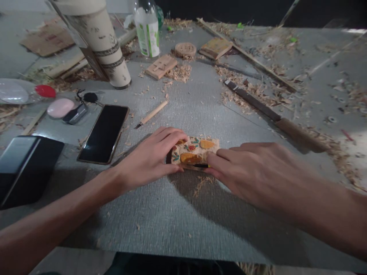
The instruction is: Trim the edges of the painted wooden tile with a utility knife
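Observation:
A small carved wooden block (197, 147), painted with orange shapes, teal leaves and a red flower, lies on the table between my hands. My left hand (160, 151) grips its left end, with the thumb on the near edge and the fingers over the far side. Closed at the block's right end is my right hand (243, 164), its fingertips around a thin tool (201, 165) with a dark tip and a bit of yellow. The tip lies along the block's near edge; the rest of the tool is hidden in the hand. Fine shavings (202, 185) lie just below the block.
A wooden-handled carving tool (151, 114) and a phone (103, 133) lie to the left, near a black case (28, 168). Farther back stand a tall cup (100, 42) and a bottle (147, 32). A long wooden-handled file (275, 114) rests among shavings at right.

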Demonstrator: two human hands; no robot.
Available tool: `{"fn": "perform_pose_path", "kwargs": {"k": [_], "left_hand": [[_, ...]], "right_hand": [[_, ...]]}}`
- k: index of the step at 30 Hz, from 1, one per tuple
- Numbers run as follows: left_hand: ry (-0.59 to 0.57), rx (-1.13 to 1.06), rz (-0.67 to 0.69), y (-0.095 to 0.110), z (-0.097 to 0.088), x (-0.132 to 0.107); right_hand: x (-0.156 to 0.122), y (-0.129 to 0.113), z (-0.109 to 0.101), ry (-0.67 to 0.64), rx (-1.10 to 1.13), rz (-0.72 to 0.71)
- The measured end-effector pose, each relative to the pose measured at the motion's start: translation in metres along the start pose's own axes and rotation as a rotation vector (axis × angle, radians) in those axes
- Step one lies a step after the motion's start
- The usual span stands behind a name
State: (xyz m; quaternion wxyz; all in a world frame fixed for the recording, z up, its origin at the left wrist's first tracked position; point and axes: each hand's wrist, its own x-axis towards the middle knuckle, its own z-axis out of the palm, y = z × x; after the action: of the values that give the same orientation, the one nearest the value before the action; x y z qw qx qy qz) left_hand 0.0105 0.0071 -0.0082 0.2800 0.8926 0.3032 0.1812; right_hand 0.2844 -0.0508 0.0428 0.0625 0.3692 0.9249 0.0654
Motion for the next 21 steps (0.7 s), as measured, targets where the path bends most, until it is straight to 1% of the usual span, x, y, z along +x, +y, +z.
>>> {"fn": "perform_pose_path", "kwargs": {"k": [7, 10, 14, 18, 21], "left_hand": [[0.005, -0.006, -0.029, 0.004, -0.002, 0.001], [0.001, -0.022, -0.047, 0.004, -0.002, 0.001], [0.003, -0.013, -0.023, 0.001, -0.001, 0.002], [-0.011, 0.007, -0.009, -0.002, -0.001, 0.001], [-0.012, 0.017, -0.012, 0.000, 0.000, -0.002]], "right_hand": [[0.000, 0.007, 0.002, 0.002, -0.007, -0.003], [-0.002, 0.010, 0.001, 0.023, 0.005, -0.009], [-0.005, 0.009, 0.004, 0.032, 0.025, -0.032], [-0.010, 0.011, 0.003, 0.014, 0.130, 0.051], [-0.016, 0.020, -0.003, 0.052, 0.271, 0.165]]}}
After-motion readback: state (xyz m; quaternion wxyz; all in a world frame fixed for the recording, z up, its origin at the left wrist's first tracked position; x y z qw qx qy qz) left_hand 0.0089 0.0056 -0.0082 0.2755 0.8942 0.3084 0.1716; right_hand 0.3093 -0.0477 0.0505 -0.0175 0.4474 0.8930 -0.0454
